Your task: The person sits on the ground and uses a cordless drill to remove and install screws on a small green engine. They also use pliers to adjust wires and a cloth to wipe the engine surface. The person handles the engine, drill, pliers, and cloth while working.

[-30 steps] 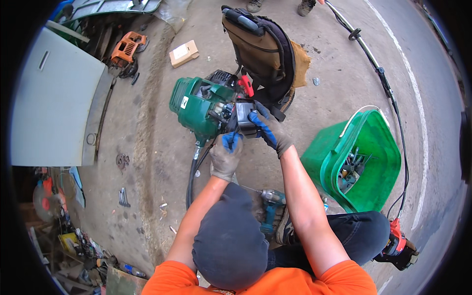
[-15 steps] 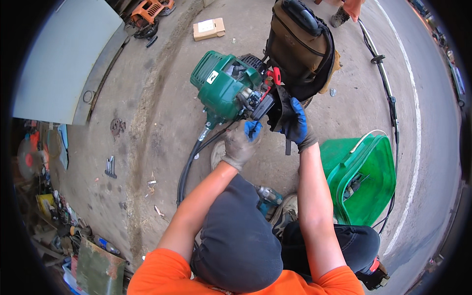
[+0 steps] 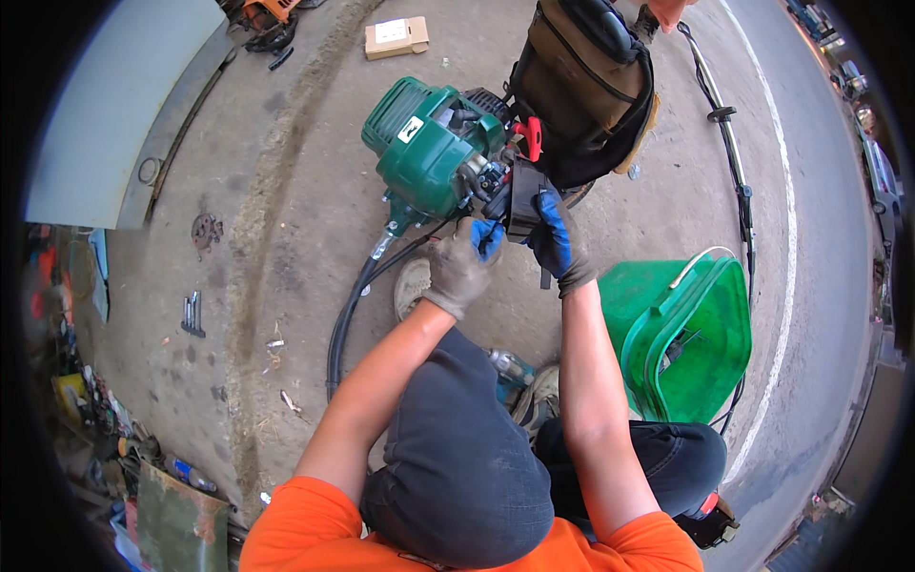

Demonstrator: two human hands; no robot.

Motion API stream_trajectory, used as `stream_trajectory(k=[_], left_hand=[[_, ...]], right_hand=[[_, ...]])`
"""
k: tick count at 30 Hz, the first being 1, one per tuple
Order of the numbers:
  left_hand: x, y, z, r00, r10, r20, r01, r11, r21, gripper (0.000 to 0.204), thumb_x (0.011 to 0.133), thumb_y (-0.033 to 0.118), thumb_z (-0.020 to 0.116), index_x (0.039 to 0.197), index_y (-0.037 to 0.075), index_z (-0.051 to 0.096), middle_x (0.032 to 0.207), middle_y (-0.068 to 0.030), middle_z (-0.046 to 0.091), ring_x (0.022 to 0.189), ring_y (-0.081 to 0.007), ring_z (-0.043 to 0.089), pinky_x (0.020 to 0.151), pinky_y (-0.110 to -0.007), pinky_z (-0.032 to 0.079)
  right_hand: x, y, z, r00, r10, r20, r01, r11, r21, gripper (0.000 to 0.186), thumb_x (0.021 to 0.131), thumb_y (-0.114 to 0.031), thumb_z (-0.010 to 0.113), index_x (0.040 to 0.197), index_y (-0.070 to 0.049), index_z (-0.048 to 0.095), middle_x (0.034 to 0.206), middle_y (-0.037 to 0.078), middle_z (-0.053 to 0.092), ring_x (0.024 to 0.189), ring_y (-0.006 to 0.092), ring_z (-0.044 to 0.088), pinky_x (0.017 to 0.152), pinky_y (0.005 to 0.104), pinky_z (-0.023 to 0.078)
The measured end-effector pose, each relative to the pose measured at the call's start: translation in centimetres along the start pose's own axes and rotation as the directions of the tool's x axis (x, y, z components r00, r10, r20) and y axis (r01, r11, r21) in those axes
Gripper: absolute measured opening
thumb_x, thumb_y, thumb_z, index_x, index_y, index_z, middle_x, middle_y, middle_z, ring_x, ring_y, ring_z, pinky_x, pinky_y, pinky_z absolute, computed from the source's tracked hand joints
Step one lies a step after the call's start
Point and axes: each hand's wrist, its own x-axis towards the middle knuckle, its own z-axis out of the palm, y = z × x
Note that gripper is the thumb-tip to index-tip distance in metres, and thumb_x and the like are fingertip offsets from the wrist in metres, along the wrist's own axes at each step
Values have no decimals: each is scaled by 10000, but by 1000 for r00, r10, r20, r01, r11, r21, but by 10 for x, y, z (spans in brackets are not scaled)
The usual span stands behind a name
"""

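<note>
Stained concrete point(image 3: 315, 286) spreads beside a pale metal panel point(image 3: 124, 105) on the far left. Next comes a cardboard box point(image 3: 398, 43) with a white label, its print too small to read. Near it sits a green engine point(image 3: 427, 172), a white sticker point(image 3: 411, 130) with a dark mark on its housing. The gloved left hand point(image 3: 463, 263) curls its fingers at the engine's lower right; what they pinch, if anything, I cannot tell. Just beside, a black cover point(image 3: 525, 198) stands, apparently against the engine, its edge held in the closed fingers of the gloved right hand point(image 3: 560, 240). Farther right are a brown bag point(image 3: 579, 84) and a green bucket point(image 3: 636, 297)
</note>
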Motion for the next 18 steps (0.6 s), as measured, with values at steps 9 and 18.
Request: stream_trajectory(k=[9,18], left_hand=[[2,-3,-7,997,59,59,-45,977,-207,243,917,14,739,1117,-35,609,947,-155,759,823,-215,761,710,-357,600],[2,3,5,954,-267,139,291,703,-649,287,934,-6,739,1142,-29,542,954,-114,709,844,-153,731,715,-303,596]], right_hand=[[-1,-3,10,996,-93,1,93,995,-37,782,1034,-249,649,1667,-84,220,1495,80,535,1288,189,596,1060,371,525],[4,4,0,997,-24,77,10,985,170,592,1046,-288,619,1575,-108,425,1431,49,609,1249,183,628,1010,356,547]])
